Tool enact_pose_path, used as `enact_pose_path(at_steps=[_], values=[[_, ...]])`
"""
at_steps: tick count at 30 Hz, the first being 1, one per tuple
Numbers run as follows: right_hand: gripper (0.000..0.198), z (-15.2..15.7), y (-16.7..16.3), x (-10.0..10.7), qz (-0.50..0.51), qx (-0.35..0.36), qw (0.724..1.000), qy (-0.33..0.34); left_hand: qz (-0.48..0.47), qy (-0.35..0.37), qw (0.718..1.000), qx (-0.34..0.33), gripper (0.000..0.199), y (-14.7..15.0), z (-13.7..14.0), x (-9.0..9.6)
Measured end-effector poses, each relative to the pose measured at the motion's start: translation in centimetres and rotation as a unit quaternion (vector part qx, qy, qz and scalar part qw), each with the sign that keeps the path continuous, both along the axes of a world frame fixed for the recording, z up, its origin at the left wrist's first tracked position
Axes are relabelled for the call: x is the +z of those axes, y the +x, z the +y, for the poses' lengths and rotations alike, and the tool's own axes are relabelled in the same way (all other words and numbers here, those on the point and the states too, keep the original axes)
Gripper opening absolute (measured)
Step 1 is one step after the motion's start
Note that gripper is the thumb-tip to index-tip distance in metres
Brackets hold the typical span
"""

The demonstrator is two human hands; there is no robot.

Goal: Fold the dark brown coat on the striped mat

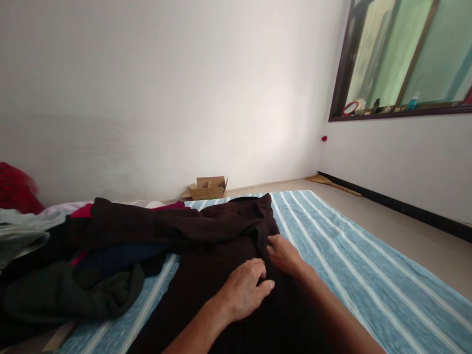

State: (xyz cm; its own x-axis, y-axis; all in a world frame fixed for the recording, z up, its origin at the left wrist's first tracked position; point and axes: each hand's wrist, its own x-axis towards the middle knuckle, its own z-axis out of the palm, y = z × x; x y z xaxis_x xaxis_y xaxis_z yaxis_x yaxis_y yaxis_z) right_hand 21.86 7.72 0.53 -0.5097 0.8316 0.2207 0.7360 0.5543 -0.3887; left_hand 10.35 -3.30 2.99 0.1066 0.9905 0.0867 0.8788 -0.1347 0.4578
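A dark brown garment (221,265) lies spread over a blue-and-white striped sheet, with a long, sleeve-like part stretching left across its far end. Its exact kind I cannot tell. At the garment's right edge, my right hand (282,253) has its fingers closed on the cloth. My left hand (245,290) rests on the middle of the garment, just left of my right hand, thumb apart from the bent fingers. Beneath both forearms the near part of the garment is very dark, and its folds there are hard to make out.
Heaped clothes (73,290) in dark green, navy and red cover the left side of the striped sheet (354,255). An open cardboard box (210,189) stands by the back wall. A broom (337,184) lies along the right wall, below a window with small bottles on its sill.
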Motion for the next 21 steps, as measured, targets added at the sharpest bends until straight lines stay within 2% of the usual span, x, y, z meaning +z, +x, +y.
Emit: enact_pose_path(at_steps=[3, 6, 9, 12, 16, 21], values=[[0.035, 5.2, -4.6, -0.8, 0.021, -0.058, 0.998, 0.012, 0.003, 0.014, 0.999, 0.03, 0.011, -2.0, 4.1, -0.4], [0.034, 7.5, -7.0, -3.7, 0.034, -0.094, 0.995, 0.023, 0.009, 0.025, 0.999, 0.046, 0.014, -4.2, 7.3, -0.7], [0.031, 8.0, -7.9, -6.7, 0.036, -0.093, 0.994, 0.039, 0.024, 0.064, 0.997, 0.048, 0.011, -6.2, 10.4, -0.5], [0.038, 8.4, -8.2, -8.5, 0.037, -0.087, 0.994, 0.05, 0.048, 0.104, 0.991, 0.066, 0.007, -7.4, 14.5, 0.1], [0.044, 9.0, -8.4, -9.2, 0.031, -0.089, 0.994, 0.064, 0.062, 0.104, 0.981, 0.149, 0.018, -7.9, 21.4, -0.1], [0.045, 9.1, -8.6, -9.4, 0.042, -0.097, 0.992, 0.074, 0.04, 0.064, 0.978, 0.196, 0.043, -6.9, 28.9, -1.7]])
